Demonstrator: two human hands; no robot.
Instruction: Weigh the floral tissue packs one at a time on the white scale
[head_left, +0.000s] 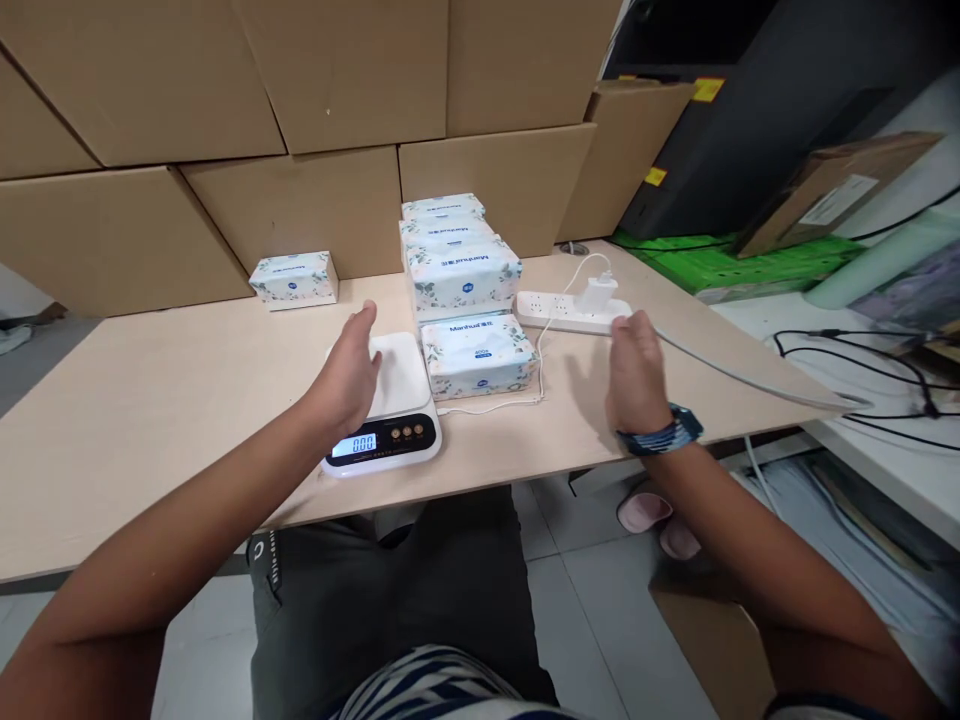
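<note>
My left hand [346, 378] is over the left side of a white digital kitchen scale [401, 365], palm turned inward and fingers stretched out, holding nothing. The scale's lit display [355, 445] reads 0.00. To the right, my right hand [637, 368] hovers above the table with its palm inward and its fingers extended, also without anything in it. Between the hands, a tissue pack [480, 360] with a floral print lies just right of the scale. Behind it, several like packs [465, 275] are lined up in a row. One separate tissue pack [295, 281] rests at the back left.
Large cardboard boxes [330, 80] are stacked along the table's [187, 380] back edge. A white power strip [555, 310] with a plugged-in charger [598, 294] lies near my right hand. Its cable [742, 378] runs right, while a thin cord [495, 408] reaches the scale.
</note>
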